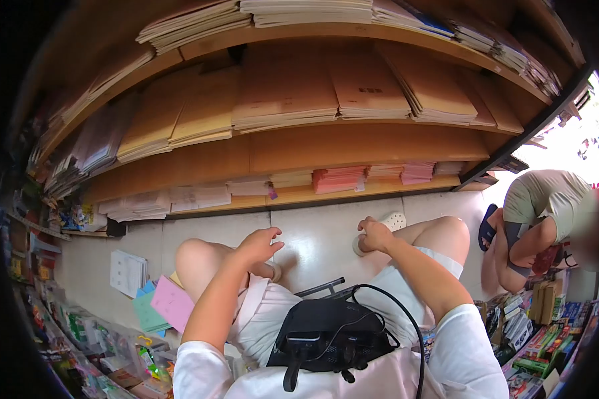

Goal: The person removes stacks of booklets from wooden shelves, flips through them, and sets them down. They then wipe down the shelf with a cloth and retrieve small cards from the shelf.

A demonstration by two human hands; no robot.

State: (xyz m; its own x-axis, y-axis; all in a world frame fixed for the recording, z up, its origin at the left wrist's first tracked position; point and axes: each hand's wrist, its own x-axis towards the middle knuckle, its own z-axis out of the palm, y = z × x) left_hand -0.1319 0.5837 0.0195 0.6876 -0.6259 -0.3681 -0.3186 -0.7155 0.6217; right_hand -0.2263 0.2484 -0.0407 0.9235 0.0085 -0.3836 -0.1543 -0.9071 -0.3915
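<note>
My left hand [259,245] hovers over the floor beside my bent left knee. Its fingers are apart, with nothing in them. Level with it, my right hand [375,235] is in front of a cream clog [394,221] on my right foot. The fingers there bend loosely, leaving a gap to the thumb, and I see nothing in the grip. Pale floor tiles [316,249] lie between the hands. Ahead of them, pink paper booklets [339,179] are stacked on the lowest shelf.
Wooden shelves [366,143] with brown and yellow booklet stacks [285,100] rise ahead. White papers [128,271] and pink and green sheets [173,302] lie on the floor at left. A black device [333,332] with a cable sits at my lap. Another person [546,206] crouches at right.
</note>
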